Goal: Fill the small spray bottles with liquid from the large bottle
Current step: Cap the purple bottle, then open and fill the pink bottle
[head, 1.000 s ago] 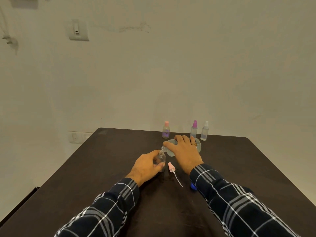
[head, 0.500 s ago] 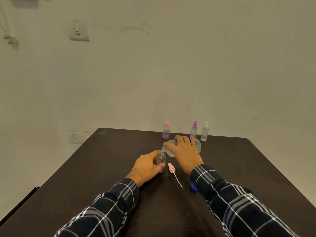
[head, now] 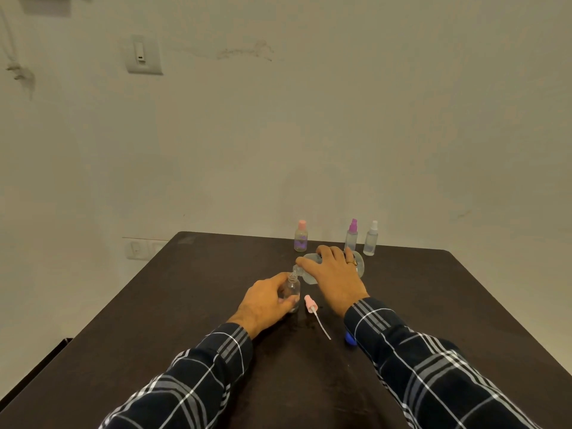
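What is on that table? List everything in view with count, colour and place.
small open bottle: one, clear, upright, mid-table.
large bottle: one, clear, tipped, neck at the small open bottle's mouth.
spray head: one, pink with white tube, lying right of the small open bottle.
capped bottles: three, far edge: pink-topped bottle, purple-topped bottle, white-topped bottle.
blue thing: one, partly hidden by the right sleeve.
table: one, dark brown.
wall switch: one, white, upper left.
left hand: grips the small open bottle.
right hand: holds the large bottle.
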Demonstrator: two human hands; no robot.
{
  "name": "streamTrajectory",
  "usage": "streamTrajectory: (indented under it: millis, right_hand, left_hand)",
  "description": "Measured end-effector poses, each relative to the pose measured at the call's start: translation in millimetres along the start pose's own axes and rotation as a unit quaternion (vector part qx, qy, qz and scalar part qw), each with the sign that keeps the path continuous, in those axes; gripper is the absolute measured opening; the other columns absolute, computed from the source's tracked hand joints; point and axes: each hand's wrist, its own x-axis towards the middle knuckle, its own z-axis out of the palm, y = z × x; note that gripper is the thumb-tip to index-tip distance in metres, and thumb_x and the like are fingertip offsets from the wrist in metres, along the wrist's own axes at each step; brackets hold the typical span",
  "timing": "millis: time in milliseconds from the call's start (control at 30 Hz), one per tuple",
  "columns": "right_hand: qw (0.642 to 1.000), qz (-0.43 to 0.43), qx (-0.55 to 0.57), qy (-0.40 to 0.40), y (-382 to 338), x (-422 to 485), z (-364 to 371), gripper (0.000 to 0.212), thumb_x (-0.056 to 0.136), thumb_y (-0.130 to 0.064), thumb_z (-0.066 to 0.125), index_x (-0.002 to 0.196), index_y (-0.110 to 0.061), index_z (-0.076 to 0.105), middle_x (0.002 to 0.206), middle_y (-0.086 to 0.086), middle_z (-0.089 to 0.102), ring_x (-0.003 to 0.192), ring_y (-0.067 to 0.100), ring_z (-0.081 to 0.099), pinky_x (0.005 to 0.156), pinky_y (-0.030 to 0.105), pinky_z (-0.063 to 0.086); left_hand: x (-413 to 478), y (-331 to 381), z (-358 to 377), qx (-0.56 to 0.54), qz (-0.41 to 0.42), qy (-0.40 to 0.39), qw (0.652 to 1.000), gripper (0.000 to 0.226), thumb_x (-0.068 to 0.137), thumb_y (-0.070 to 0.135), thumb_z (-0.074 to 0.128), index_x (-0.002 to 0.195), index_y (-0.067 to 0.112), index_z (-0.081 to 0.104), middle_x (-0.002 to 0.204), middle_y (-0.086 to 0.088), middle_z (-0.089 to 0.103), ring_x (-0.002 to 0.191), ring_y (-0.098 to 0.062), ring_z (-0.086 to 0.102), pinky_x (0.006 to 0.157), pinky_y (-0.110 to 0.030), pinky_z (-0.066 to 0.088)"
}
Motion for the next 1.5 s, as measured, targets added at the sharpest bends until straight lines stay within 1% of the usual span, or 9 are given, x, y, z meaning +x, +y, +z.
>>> streamTrajectory:
  millis: [400,567,767,967,1167,1433,1500]
  right_hand:
    - [1.0,-0.002,-0.005,0.005,0.6,1.0,1.0,0.07,0.093,-0.014,0.063,0.147,-0.041,0.028,0.147,0.014,0.031,0.141,0.039,0.025,0.119,0.064,0.013]
    - [1.0,-0.003,-0.005,0.006,0.7,1.8,1.5,0.072,0.091,-0.014,0.065,0.147,-0.042,0.028,0.147,0.014,0.031,0.14,0.04,0.025,0.118,0.065,0.014]
    - [1.0,-0.003,-0.012,0.012,0.1,0.9,0.7,0.07,0.093,-0.014,0.063,0.148,-0.041,0.028,0.148,0.014,0.031,0.141,0.04,0.025,0.119,0.064,0.013]
    - [1.0,-0.003,-0.012,0.009,0.3,0.3,0.2,0.07,0.093,-0.015,0.063,0.148,-0.041,0.028,0.149,0.014,0.031,0.141,0.04,0.025,0.119,0.064,0.013]
    - [1.0,-0.004,-0.012,0.007,0.1,0.4,-0.7,0.071,0.093,-0.013,0.063,0.147,-0.04,0.028,0.149,0.015,0.031,0.142,0.04,0.024,0.119,0.064,0.013]
    - [1.0,0.0,-0.007,0.009,0.0,0.3,-0.4,0.069,0.094,-0.013,0.061,0.148,-0.041,0.029,0.148,0.014,0.03,0.141,0.039,0.024,0.119,0.064,0.011]
    - [1.0,-0.001,-0.009,0.008,-0.2,0.4,-0.3,0.07,0.094,-0.013,0.062,0.148,-0.041,0.028,0.148,0.014,0.03,0.141,0.039,0.024,0.119,0.064,0.012]
  left_hand:
    - [0.7,-2.2,1.2,0.0,0.002,0.005,1.0,0.055,0.096,0.04,0.063,0.146,0.032,0.043,0.129,0.005,0.065,0.105,-0.01,0.064,0.102,-0.031,0.05]
    - [0.4,-1.0,0.7,-0.004,0.004,0.003,1.0,0.053,0.097,0.04,0.063,0.145,0.033,0.044,0.129,0.005,0.064,0.095,-0.005,0.061,0.1,-0.029,0.048]
    - [1.1,-1.4,0.6,0.001,-0.002,-0.001,1.0,0.055,0.097,0.04,0.063,0.147,0.032,0.042,0.13,0.004,0.063,0.096,-0.005,0.062,0.104,-0.034,0.05]
    - [2.5,-1.4,1.3,0.005,-0.003,-0.003,1.0,0.056,0.097,0.04,0.063,0.148,0.032,0.041,0.131,0.004,0.063,0.095,-0.005,0.062,0.103,-0.034,0.05]
    - [1.6,-0.9,1.4,0.004,-0.004,-0.002,1.0,0.057,0.097,0.041,0.063,0.148,0.032,0.041,0.132,0.004,0.062,0.104,-0.008,0.062,0.105,-0.033,0.049]
    - [0.5,-0.6,0.1,0.006,0.003,0.003,1.0,0.056,0.096,0.041,0.063,0.147,0.031,0.042,0.132,0.003,0.063,0.109,-0.011,0.062,0.104,-0.033,0.049]
    - [0.6,-1.1,0.3,0.006,0.002,0.004,1.0,0.056,0.097,0.041,0.063,0.147,0.031,0.042,0.131,0.004,0.063,0.107,-0.01,0.063,0.104,-0.032,0.049]
